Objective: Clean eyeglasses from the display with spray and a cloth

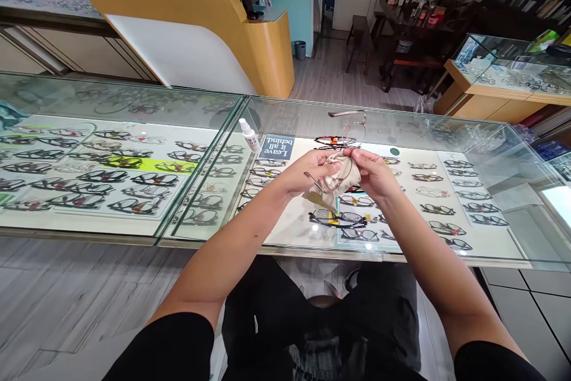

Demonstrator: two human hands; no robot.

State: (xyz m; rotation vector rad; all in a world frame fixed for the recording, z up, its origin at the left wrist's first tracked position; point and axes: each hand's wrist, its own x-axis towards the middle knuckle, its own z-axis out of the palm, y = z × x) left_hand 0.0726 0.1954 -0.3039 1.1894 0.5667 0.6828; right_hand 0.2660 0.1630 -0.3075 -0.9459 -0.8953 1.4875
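Over the glass counter, my two hands hold a pair of thin-rimmed round eyeglasses and a beige cloth. My left hand is closed, pinching the cloth around the nearer lens. Its thumb presses on the fabric, and that lens is mostly hidden. Close beside it, my right hand is closed too, with fingertips gripping the frame near its middle and touching the cloth's edge. The farther lens and one temple stick out beyond my fingers. To the left, a white spray bottle stands upright on the glass.
The glass display counter spans the view, with several rows of eyeglasses under its top. A blue sign lies near the bottle. Behind are a curved wooden cashier desk, a second showcase and a dark table.
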